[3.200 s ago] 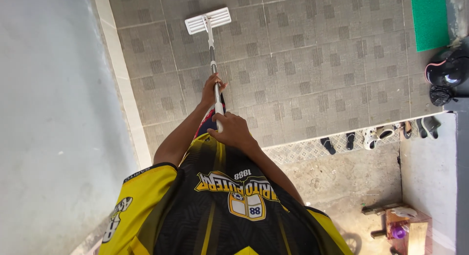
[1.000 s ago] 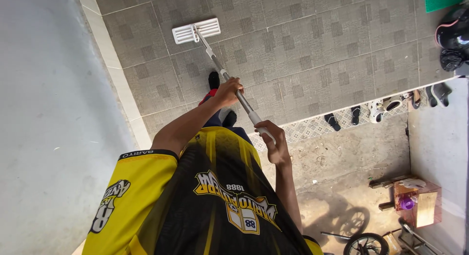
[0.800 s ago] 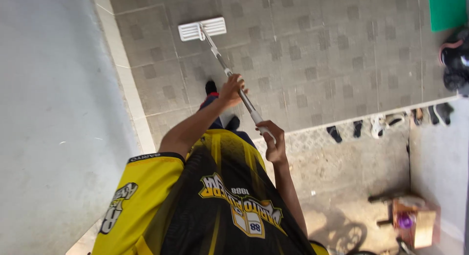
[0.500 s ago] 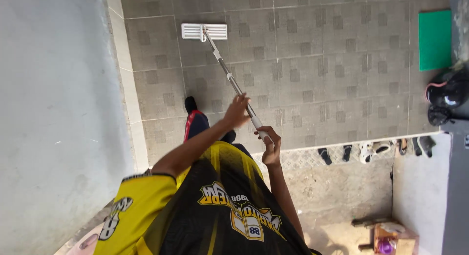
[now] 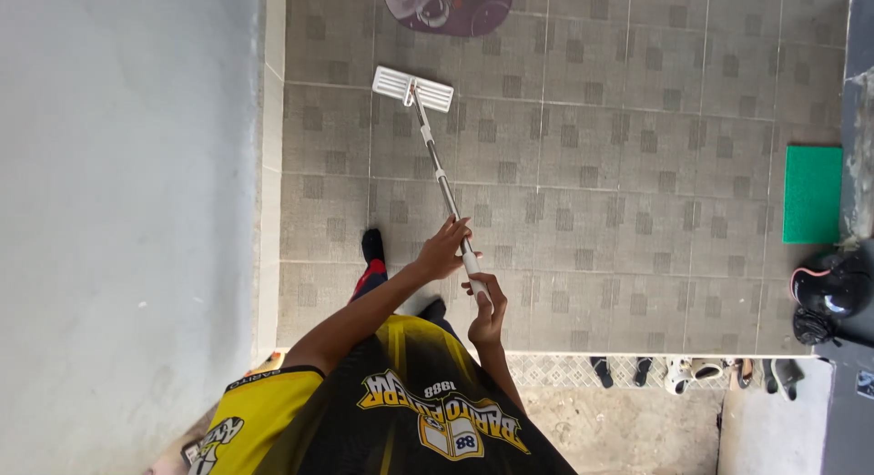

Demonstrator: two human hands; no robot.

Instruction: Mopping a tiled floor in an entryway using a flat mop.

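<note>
While I watch from above, my left hand [image 5: 443,249] is wrapped around the mop handle [image 5: 439,173], the white mop head [image 5: 412,87] lying far beyond its fingers on the grey tiled floor [image 5: 637,166]. Just behind it, my right hand [image 5: 485,317] grips the handle's end.

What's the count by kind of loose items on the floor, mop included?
Mop: 1
Mats: 2, green and purple
Helmet: 1
Footwear along the step: several, too small to count exactly
Total apart from footwear: 4
</note>
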